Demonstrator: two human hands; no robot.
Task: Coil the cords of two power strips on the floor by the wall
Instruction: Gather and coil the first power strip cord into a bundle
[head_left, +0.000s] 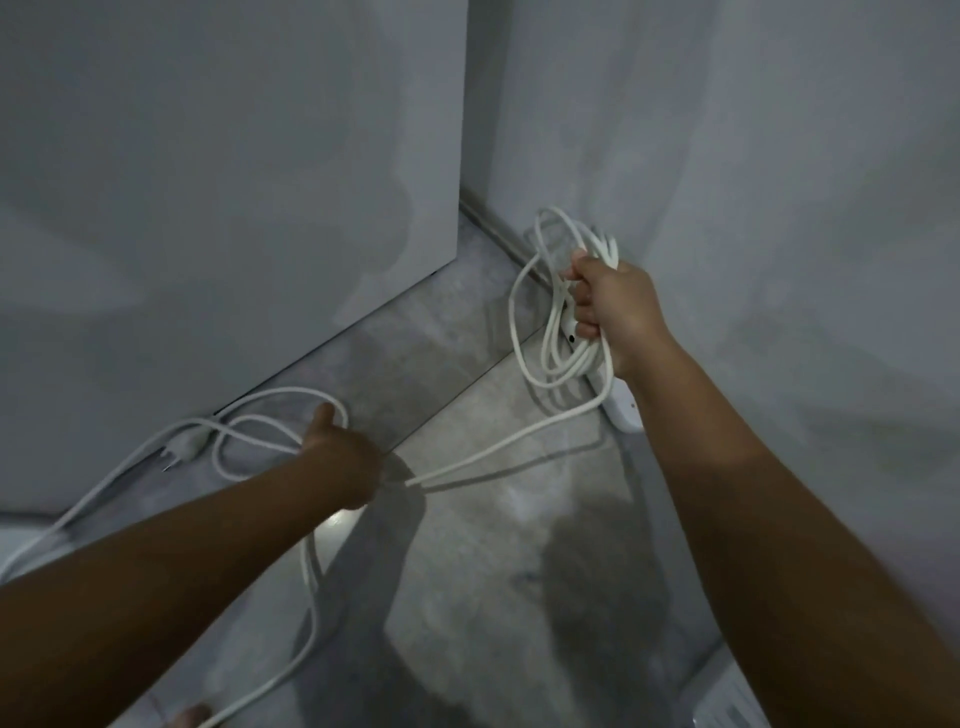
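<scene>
The grey floor (493, 519), mottled and faintly glossy, fills the lower centre, meeting smooth pale walls. A white round cord (498, 444) runs slack across mid-frame between the hands, likely so the next loop can be drawn. At right centre, the right hand (605, 301) closes its fingers around the coil (558, 322), several limp oval loops hanging over a white strip (623, 413) by the wall. At left centre, the left hand (337, 457) wraps the cord; its fingers are hidden. The plug (182, 449) lies further left.
</scene>
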